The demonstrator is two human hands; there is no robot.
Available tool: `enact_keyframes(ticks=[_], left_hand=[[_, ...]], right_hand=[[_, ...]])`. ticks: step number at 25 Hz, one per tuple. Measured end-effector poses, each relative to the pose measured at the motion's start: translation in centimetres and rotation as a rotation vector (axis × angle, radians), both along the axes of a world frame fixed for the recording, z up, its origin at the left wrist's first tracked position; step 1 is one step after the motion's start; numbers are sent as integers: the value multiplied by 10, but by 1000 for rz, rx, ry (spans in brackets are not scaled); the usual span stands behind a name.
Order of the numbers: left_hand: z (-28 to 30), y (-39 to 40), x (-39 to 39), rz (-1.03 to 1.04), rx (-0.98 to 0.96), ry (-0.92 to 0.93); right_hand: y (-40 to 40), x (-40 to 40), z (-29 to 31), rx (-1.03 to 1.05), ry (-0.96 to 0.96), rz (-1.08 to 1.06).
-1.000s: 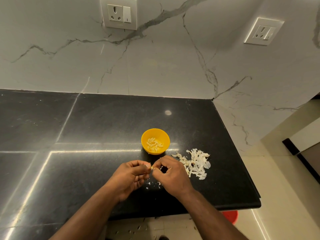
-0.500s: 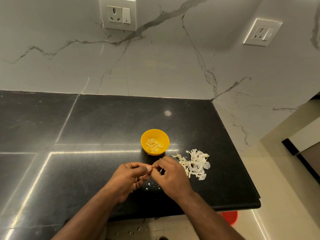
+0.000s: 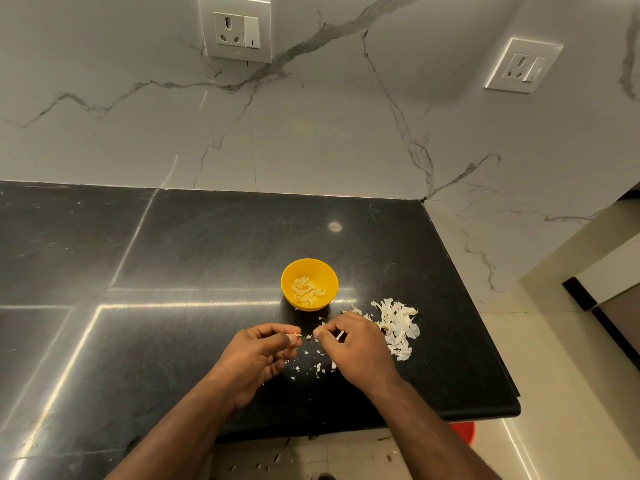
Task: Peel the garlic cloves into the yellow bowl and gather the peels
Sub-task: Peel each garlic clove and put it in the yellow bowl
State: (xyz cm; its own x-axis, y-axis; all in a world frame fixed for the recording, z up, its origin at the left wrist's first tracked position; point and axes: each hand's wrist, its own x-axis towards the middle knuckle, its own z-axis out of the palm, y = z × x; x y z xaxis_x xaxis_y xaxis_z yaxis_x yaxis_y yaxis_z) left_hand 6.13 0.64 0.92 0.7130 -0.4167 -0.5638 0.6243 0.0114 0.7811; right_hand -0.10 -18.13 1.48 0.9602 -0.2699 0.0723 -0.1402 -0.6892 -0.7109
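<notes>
Left hand (image 3: 258, 355): pinching a small garlic clove (image 3: 297, 337) at its fingertips, steadying it for stripping.
Right hand (image 3: 349, 348): fingers curling around a pale strip of skin (image 3: 340, 336), likely pulling it clear of the clove.
Loose white flakes (image 3: 317, 367): lying on the glossy black stone counter (image 3: 173, 341) beneath the hands.
White papery peel pile (image 3: 396, 329): sitting right of the hands, kept together for gathering.
Round yellow plastic bowl (image 3: 309, 285): sitting just beyond the hands, holding peeled cloves (image 3: 306, 291).
Writing: none readable.

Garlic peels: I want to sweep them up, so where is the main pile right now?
In the head view, the peel pile lies on the black counter, right of the right hand and the yellow bowl.
</notes>
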Motion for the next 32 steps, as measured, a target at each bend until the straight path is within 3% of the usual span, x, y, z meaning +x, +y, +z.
enact_keyframes(ticks=[9, 15, 20, 24, 32], left_hand=[[1, 0, -2, -39, 24, -46], [1, 0, -1, -54, 54, -76], [-1, -2, -2, -48, 120, -175], [-5, -2, 2, -69, 239, -267], [-8, 6, 5, -212, 603, -582]], right_hand=[[11, 1, 10, 210, 120, 116], [14, 3, 8, 330, 113, 76], [12, 7, 5, 308, 168, 69], [8, 8, 5, 373, 213, 27], [0, 12, -1, 195, 248, -69]])
